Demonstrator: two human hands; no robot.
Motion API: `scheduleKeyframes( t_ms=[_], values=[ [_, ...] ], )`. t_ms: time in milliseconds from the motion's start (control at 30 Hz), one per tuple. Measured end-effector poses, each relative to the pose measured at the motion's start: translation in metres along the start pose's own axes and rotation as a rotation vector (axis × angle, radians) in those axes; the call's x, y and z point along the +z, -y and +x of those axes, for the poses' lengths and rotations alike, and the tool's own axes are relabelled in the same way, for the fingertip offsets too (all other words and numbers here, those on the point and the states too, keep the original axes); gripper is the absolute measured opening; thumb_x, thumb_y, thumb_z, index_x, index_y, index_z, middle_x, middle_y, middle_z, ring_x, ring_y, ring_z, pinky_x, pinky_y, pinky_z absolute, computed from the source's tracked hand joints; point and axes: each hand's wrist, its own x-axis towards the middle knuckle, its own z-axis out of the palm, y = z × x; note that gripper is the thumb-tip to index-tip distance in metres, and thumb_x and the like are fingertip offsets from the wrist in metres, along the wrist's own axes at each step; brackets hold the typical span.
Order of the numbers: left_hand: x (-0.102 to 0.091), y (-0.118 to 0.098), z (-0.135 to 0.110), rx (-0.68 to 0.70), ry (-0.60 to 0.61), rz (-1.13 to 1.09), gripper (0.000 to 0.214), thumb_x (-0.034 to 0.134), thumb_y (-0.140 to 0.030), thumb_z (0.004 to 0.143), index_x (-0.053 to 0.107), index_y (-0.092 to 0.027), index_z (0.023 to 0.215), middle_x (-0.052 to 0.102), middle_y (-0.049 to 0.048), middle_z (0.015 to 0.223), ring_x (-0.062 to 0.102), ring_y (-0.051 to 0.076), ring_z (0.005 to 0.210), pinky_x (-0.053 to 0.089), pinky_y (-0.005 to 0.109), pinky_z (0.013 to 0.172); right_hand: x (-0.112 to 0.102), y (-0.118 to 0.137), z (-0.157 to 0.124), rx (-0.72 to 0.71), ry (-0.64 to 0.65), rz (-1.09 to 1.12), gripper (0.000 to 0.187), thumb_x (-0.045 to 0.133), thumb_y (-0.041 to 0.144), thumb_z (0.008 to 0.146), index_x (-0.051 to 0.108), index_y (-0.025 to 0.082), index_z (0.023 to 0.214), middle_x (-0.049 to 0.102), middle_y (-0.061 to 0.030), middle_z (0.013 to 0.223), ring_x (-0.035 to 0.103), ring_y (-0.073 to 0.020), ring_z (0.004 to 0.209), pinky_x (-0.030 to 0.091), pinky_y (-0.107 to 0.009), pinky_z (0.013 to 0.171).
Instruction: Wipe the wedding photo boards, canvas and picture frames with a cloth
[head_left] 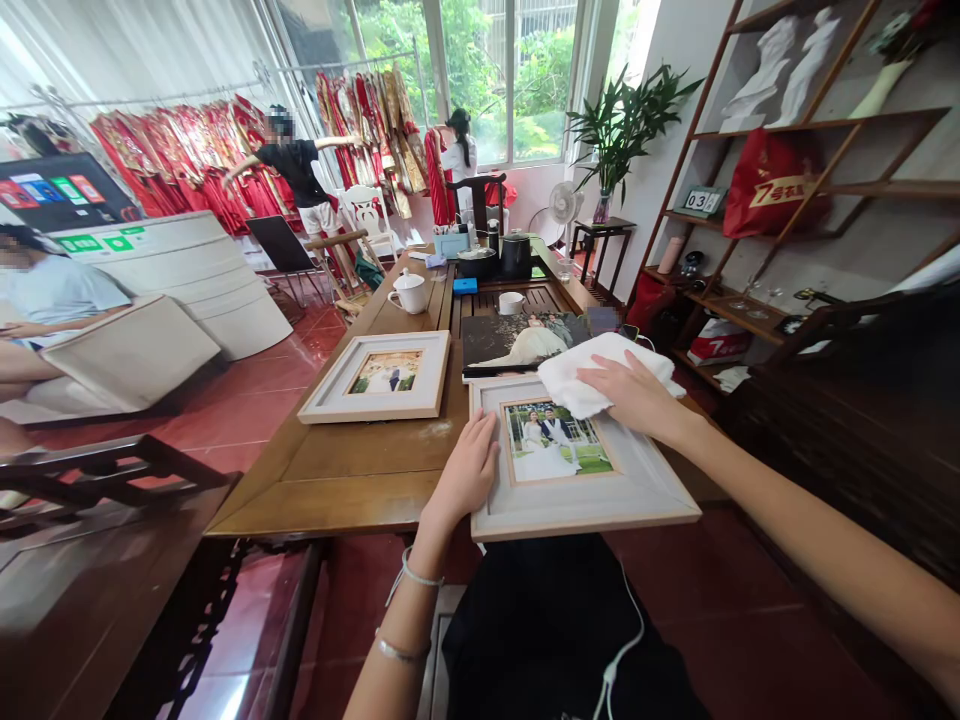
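Note:
Right in front of me a pale wooden picture frame point(592, 508) lies on the table, its near edge reaching past the tabletop. Inside it is a photo of a couple outdoors. My left hand point(470, 462) grips the frame's left side, fingers over the edge. Folded white cloth point(566, 372) covers the frame's far right part, and my right hand point(626, 393) is pressed on it with the fingers bent over it. A second pale frame point(322, 402) with a couple's photo lies to the left. Beyond my frame is a dark photo album point(487, 345) picturing a white gown.
On the wooden table point(337, 490) stand a lidded white teapot point(409, 292), a white cup point(511, 302), a small blue box point(465, 286) and a black canister point(516, 256). A shelf unit point(694, 230) rises at right. Several people are around the room near racks of red garments point(180, 155).

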Motion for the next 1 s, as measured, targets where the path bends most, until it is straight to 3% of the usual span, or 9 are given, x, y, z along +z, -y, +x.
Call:
scheduleKeyframes(
  t_ms=[100, 233, 400, 533, 633, 767, 1000],
  values=[
    [0.002, -0.001, 0.0, -0.018, -0.029, -0.013, 0.047, 0.034, -0.024, 0.093, 0.04, -0.013, 0.139, 0.039, 0.0139, 0.149, 0.024, 0.023, 0.143, 0.022, 0.046, 0.118, 0.005, -0.004, 0.012, 0.037, -0.025, -0.004, 0.066, 0.04, -0.003, 0.068, 0.053, 0.018, 0.13, 0.056, -0.0101, 0.135, 0.034, -0.0287, 0.136, 0.019, -0.061, 0.109],
    [0.003, -0.005, -0.001, -0.051, -0.053, -0.028, 0.048, 0.034, -0.019, 0.092, 0.04, -0.012, 0.138, 0.039, 0.0142, 0.148, 0.025, 0.023, 0.143, 0.023, 0.045, 0.118, -0.002, 0.001, 0.003, 0.007, 0.067, 0.061, 0.068, 0.041, -0.004, 0.065, 0.054, 0.014, 0.128, 0.055, -0.0143, 0.134, 0.037, -0.029, 0.134, 0.02, -0.062, 0.109],
    [0.003, -0.004, -0.002, -0.053, -0.068, -0.05, 0.048, 0.03, -0.014, 0.091, 0.041, -0.014, 0.138, 0.04, 0.0126, 0.147, 0.026, 0.022, 0.143, 0.023, 0.045, 0.118, -0.031, 0.026, -0.049, -0.076, 0.22, 0.17, 0.064, 0.042, 0.0, 0.063, 0.059, 0.016, 0.123, 0.059, -0.0138, 0.13, 0.044, -0.0314, 0.129, 0.031, -0.06, 0.105],
    [0.006, 0.001, -0.001, -0.046, -0.085, -0.064, 0.049, 0.03, -0.014, 0.091, 0.041, -0.014, 0.138, 0.04, 0.0126, 0.148, 0.026, 0.022, 0.143, 0.022, 0.045, 0.118, -0.059, 0.052, -0.102, -0.189, 0.218, 0.268, 0.065, 0.042, 0.002, 0.067, 0.058, 0.021, 0.126, 0.059, -0.0077, 0.131, 0.053, -0.0276, 0.122, 0.04, -0.046, 0.104],
    [0.006, 0.002, -0.001, -0.036, -0.09, -0.072, 0.049, 0.03, -0.013, 0.09, 0.041, -0.015, 0.138, 0.04, 0.012, 0.148, 0.026, 0.022, 0.143, 0.022, 0.046, 0.118, -0.077, 0.065, -0.123, -0.206, 0.199, 0.29, 0.061, 0.044, 0.005, 0.07, 0.059, 0.024, 0.126, 0.061, -0.0052, 0.129, 0.058, -0.0282, 0.116, 0.05, -0.04, 0.094],
    [0.005, 0.002, 0.0, -0.053, -0.065, -0.053, 0.049, 0.03, -0.013, 0.091, 0.04, -0.011, 0.139, 0.038, 0.0143, 0.149, 0.025, 0.022, 0.143, 0.021, 0.046, 0.118, -0.077, 0.07, -0.112, -0.181, 0.18, 0.293, 0.053, 0.046, 0.005, 0.069, 0.064, 0.021, 0.116, 0.066, -0.0085, 0.12, 0.062, -0.0284, 0.108, 0.052, -0.04, 0.089],
    [0.004, 0.001, 0.0, -0.046, -0.063, -0.055, 0.05, 0.03, -0.011, 0.09, 0.041, -0.012, 0.138, 0.04, 0.0135, 0.148, 0.025, 0.022, 0.143, 0.022, 0.046, 0.118, -0.025, 0.046, -0.054, -0.042, 0.039, 0.134, 0.058, 0.045, -0.001, 0.065, 0.061, 0.013, 0.12, 0.062, -0.0155, 0.126, 0.052, -0.0303, 0.121, 0.035, -0.052, 0.106]
  ],
)
